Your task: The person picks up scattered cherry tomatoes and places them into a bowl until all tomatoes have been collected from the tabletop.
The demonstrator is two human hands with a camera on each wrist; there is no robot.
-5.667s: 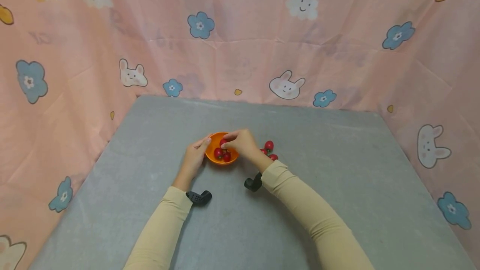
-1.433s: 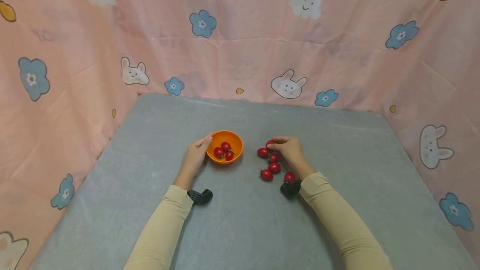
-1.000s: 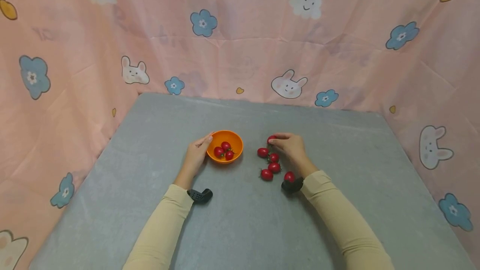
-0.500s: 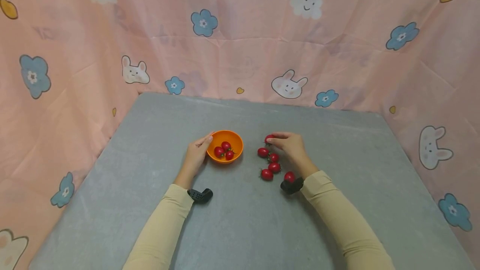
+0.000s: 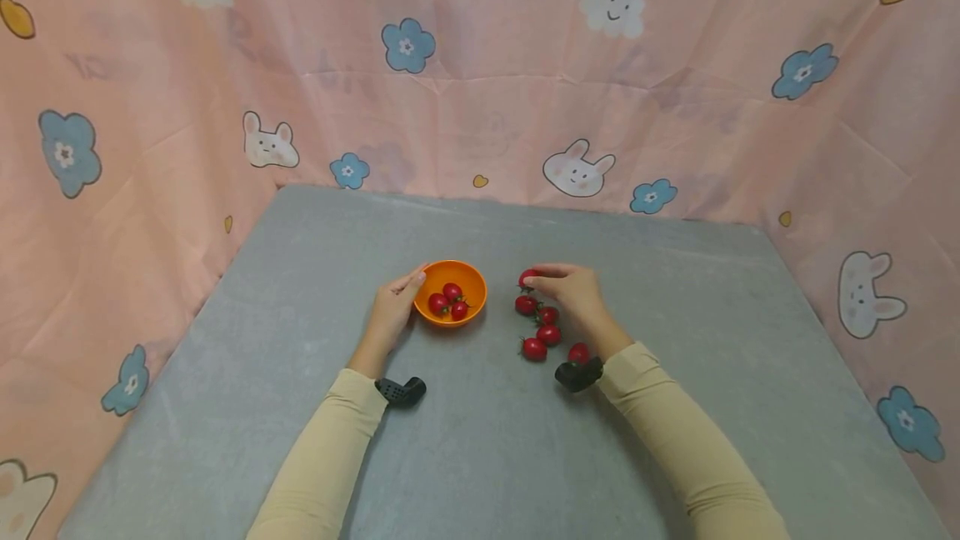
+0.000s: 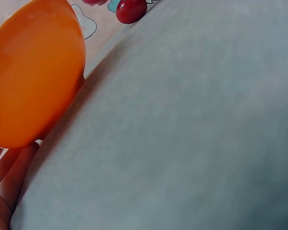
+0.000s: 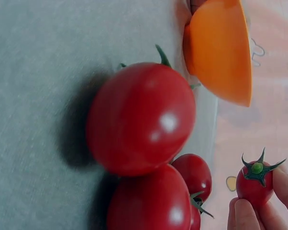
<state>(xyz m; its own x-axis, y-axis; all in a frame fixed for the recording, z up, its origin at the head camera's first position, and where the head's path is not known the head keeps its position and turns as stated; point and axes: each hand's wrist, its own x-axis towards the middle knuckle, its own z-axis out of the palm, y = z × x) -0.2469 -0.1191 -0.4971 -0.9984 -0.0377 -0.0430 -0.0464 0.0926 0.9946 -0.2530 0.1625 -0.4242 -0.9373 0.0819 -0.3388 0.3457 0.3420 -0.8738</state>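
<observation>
My left hand (image 5: 392,312) holds the orange bowl (image 5: 474,283) at its left side, thumb on the rim and fingers against the outer wall. Inside the bowl lie 3 cherry tomatoes (image 5: 452,292). My right hand (image 5: 574,293) pinches a red cherry tomato (image 7: 253,187) between thumb and fingers; its green calyx shows in the right wrist view. That tomato is just above the back of a loose group of cherry tomatoes (image 5: 548,335) on the table, right of the bowl. In the left wrist view, fingers (image 6: 15,175) touch the bowl's underside.
The grey table (image 5: 465,457) reaches back to a pink printed curtain (image 5: 480,123) on three sides. One loose tomato (image 5: 578,353) lies by the black wrist camera (image 5: 579,375) on the right arm. Another black camera (image 5: 401,392) sits on the left wrist.
Since several seconds ago, my right hand has left the bowl for the tomato group and picked up another tomato. Over the last second it has moved slightly left with it. The left hand stays put.
</observation>
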